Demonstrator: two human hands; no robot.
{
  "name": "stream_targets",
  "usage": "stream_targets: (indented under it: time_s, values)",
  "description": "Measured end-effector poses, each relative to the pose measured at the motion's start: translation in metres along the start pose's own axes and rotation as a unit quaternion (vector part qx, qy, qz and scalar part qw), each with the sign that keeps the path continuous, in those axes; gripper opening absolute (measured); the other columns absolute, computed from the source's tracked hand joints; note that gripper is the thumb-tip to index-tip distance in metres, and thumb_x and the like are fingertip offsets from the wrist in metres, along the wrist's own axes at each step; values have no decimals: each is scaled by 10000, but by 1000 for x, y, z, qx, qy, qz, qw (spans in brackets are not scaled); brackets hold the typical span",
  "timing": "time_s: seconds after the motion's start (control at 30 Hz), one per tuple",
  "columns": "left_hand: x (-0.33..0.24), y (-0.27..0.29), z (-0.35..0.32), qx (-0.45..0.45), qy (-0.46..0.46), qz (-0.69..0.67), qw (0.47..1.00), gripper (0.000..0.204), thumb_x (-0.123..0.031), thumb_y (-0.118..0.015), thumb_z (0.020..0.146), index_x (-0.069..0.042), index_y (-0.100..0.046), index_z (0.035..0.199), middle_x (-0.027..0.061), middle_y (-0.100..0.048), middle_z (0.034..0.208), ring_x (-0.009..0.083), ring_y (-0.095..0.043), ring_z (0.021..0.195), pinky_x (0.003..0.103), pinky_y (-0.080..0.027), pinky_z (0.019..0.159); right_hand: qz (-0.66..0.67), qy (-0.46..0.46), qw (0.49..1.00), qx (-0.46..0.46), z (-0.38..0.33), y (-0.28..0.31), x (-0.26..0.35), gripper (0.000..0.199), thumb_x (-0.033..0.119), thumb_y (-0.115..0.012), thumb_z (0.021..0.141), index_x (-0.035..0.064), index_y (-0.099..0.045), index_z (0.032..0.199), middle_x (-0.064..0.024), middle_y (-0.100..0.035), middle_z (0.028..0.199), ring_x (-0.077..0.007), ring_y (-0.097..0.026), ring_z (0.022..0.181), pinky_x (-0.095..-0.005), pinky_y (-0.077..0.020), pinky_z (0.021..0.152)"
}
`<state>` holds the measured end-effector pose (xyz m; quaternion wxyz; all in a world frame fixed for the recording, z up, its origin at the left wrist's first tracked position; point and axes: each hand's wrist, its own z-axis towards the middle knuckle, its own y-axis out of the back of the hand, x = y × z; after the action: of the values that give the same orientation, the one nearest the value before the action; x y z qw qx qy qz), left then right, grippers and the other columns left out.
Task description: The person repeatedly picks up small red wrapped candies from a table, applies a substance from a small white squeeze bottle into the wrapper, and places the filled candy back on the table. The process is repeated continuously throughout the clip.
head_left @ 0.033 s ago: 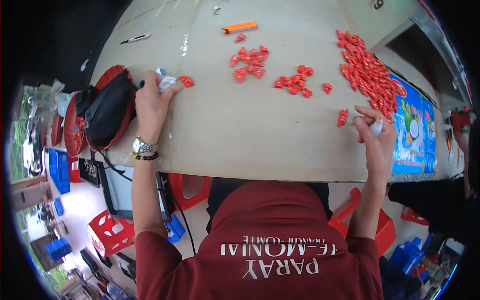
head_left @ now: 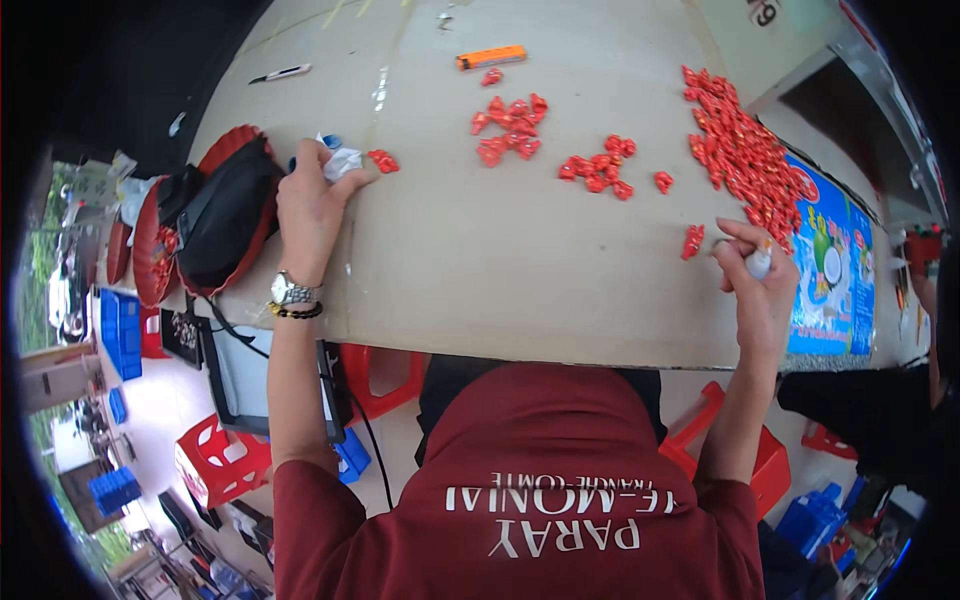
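I am holding a small white object (head_left: 760, 262) in the curled fingers of my right hand (head_left: 758, 285), a red wrapped piece (head_left: 692, 241) lying just left of its fingertips. My left hand (head_left: 308, 205) is resting half-curled against crumpled white paper (head_left: 343, 164), how firmly I cannot tell, beside another red piece (head_left: 383, 161). Beyond, loose clusters (head_left: 598, 168) are lying mid-table and a heap (head_left: 740, 150) is lying at right.

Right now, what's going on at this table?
A person has both hands over a table strewn with what look like red-wrapped candies. The left hand is at crumpled white paper, grip unclear. The right hand holds a white tube-like object near a lone candy. The main pile lies at right, smaller clusters mid-table.
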<state>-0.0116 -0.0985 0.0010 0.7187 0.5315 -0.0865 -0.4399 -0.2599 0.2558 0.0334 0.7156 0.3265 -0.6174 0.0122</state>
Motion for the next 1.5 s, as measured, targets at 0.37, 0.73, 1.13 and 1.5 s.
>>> stream_targets:
  time_s: [0.37, 0.73, 1.13, 1.5]
  values:
    - [-12, 22, -6, -4, -31, -84, 996, 372, -167, -703, 765, -77, -612, 1115, 118, -647, 771, 284, -630, 717, 377, -488, 648, 39, 19, 999, 15, -5, -6, 1, 211, 59, -689, 810, 31, -673, 1018, 16, -548, 755, -35, -490, 614, -170, -415, 507]
    - [-36, -1, -5, 99, -58, -42, 993, 215, -146, -691, 793, -37, -607, 958, 103, -559, 615, 239, -536, 531, 351, -400, 513, 37, 29, 999, 15, -19, -2, 12, 200, 22, -677, 798, 26, -674, 998, 14, -555, 759, -41, -499, 615, -180, -424, 519]
    - [-171, -10, -75, 115, -208, -239, 941, 212, -125, -711, 802, -44, -575, 942, 78, -606, 635, 166, -603, 555, 253, -453, 508, 252, 7, 947, 198, -43, -50, 27, 273, -18, -656, 786, 30, -650, 1055, -11, -614, 800, -55, -546, 654, -204, -451, 572]
    - [-191, -18, -83, 195, -61, -411, 889, 230, -188, -723, 795, -57, -556, 883, -4, -544, 612, 106, -510, 500, 225, -380, 454, 346, -79, 927, 124, -44, -35, -5, 136, 18, -681, 809, -21, -631, 929, -97, -655, 800, -109, -599, 632, -214, -469, 527]
